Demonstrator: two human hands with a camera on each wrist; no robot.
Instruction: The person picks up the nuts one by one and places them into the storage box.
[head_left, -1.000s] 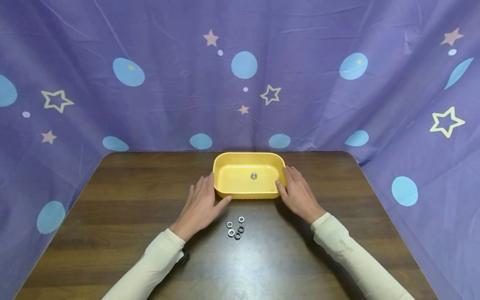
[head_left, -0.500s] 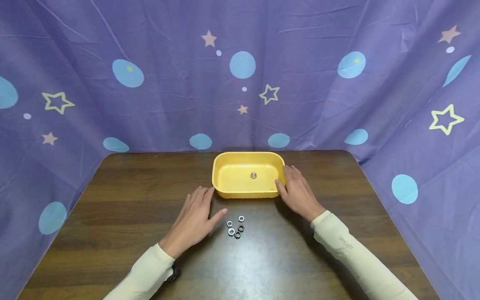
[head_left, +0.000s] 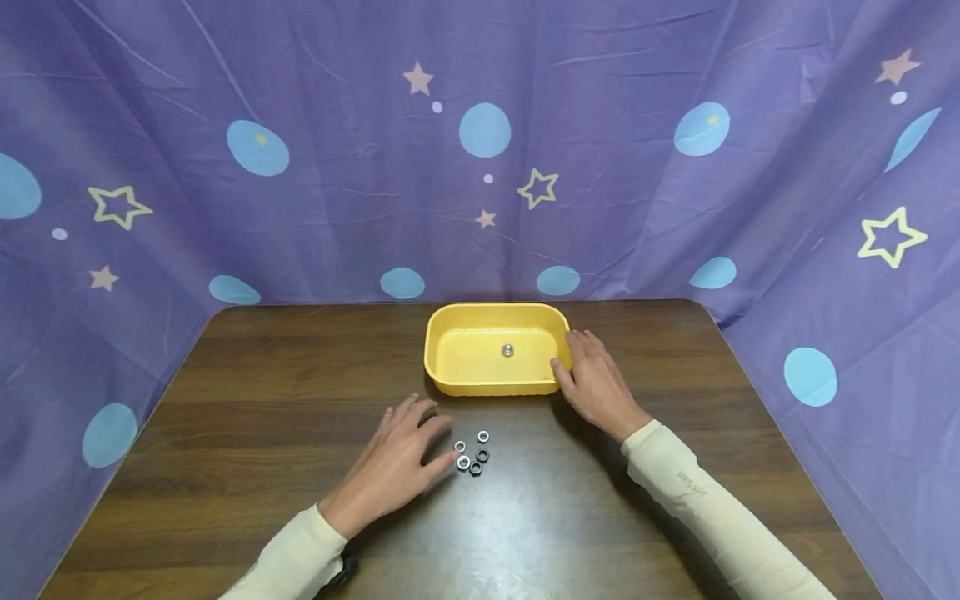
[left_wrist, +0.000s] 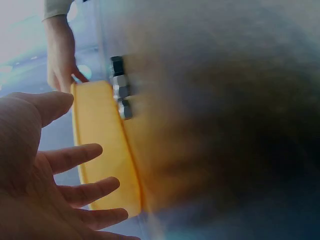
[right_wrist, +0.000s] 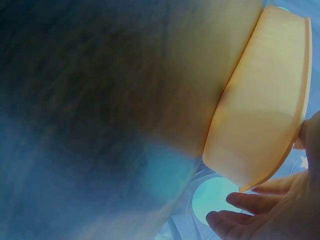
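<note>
At left, a broad stretch of table runs from the edge to your left hand, fingers spread and holding nothing, its thumb at the five loose nuts; contact cannot be told. Beyond them, near the table's back edge, the tray contains a lone nut: the work appears early, one in and five out. Your right hand grips the tray's right end, thumb over the rim, with ample table stretching past it to the right edge.
</note>
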